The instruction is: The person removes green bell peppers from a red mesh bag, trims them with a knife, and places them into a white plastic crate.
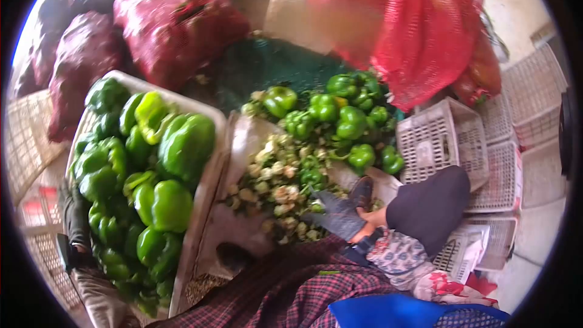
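My right hand (340,214), in a grey glove, reaches over a heap of pale pepper cores and stems (282,176). Its fingers are spread, with a bit of green showing by them and no pepper in their grasp. Just beyond the fingertips lies a green pepper (312,177). At the far left, my left hand (75,215), dark-gloved, is against the outer side of a pale crate (203,206) full of large green peppers (171,205); its fingers cannot be made out. More green peppers (351,123) are piled behind the cores.
Filled purple net sacks (173,24) stand at the back left. A red net sack (425,30) is at the back right. Plastic crates (428,146) are stacked along the right side. A green sheet (273,70) lies behind the peppers. A dark-clad knee (431,206) is beside my right hand.
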`<state>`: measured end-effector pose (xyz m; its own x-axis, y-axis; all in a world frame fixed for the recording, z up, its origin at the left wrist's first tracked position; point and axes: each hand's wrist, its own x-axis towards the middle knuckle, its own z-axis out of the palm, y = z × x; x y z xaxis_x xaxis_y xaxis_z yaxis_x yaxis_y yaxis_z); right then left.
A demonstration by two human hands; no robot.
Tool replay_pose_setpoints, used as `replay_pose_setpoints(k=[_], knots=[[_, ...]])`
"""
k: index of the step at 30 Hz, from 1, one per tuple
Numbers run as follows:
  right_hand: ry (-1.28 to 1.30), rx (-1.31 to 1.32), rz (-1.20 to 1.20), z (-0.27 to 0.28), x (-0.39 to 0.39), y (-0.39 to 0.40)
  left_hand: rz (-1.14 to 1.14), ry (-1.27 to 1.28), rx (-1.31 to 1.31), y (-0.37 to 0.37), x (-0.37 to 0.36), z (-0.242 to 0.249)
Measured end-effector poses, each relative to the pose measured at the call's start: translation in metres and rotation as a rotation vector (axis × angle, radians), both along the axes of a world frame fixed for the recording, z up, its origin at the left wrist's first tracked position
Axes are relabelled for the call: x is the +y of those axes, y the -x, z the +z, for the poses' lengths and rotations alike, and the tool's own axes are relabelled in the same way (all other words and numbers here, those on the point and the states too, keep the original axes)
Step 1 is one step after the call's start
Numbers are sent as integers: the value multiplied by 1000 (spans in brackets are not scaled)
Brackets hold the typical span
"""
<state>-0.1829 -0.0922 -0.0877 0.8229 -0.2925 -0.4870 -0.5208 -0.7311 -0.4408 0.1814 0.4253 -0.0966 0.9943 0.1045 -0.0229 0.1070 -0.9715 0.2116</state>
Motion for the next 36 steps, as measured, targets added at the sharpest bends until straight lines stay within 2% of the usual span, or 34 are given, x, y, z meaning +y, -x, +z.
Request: replay_pose_setpoints(k=[3, 6, 9, 11, 13, 16, 17, 18, 20, 21, 23, 25, 26, 27, 29, 30, 31, 33, 35, 36], knots=[[66, -53, 36, -57, -23, 22, 5, 90, -14, -17, 19, -14], [-64, -2, 40, -68, -46, 19, 24, 184, -39, -30, 54, -17], [89, -270, -174, -84, -86, 11, 40, 273, -85, -43, 70, -15], [-116, -314, -581, -28, -126, -14, 51, 235, -200, -36, 73, 9], [46, -472, -767, -31, -171, -36, -66, 303, -371, -6, 17, 58], [116, -279, -756, -49, -216, -69, -408, 858, -153, 124, -207, 150], [126, -263, -734, -60, -227, -75, -546, 760, 43, 156, -253, 171], [104, -320, -689, -81, -233, -77, -727, 426, -106, 197, -315, 186], [75, -415, -710, -114, -235, -75, -869, 816, 303, 249, -366, 176], [61, -463, -718, -129, -236, -74, -689, 956, 585, 268, -392, 170], [-144, -454, -801, -113, -232, -56, -475, 1051, 778, 289, -419, 118], [-413, -362, -904, -85, -225, -37, -126, 1405, 917, 294, -437, 85], [-460, -502, -872, -81, -211, -29, -37, 1433, 934, 293, -439, 72], [-518, -639, -835, -78, -192, -20, -47, 1484, 988, 287, -436, 53], [-567, -668, -651, -56, -161, -28, 65, 1612, 1144, 276, -428, 31], [-709, -686, -529, -32, -143, -38, 107, 1733, 1227, 269, -423, 29], [-503, -735, -303, -25, -128, -43, 144, 1861, 1309, 264, -420, 32], [-693, -697, -214, 33, -84, -46, -5, 2042, 1214, 263, -416, 55], [-423, -778, 61, 45, -63, -41, 21, 2132, 1066, 258, -402, 75], [-278, -816, 195, 51, -58, -39, -78, 2114, 1020, 258, -393, 77]])
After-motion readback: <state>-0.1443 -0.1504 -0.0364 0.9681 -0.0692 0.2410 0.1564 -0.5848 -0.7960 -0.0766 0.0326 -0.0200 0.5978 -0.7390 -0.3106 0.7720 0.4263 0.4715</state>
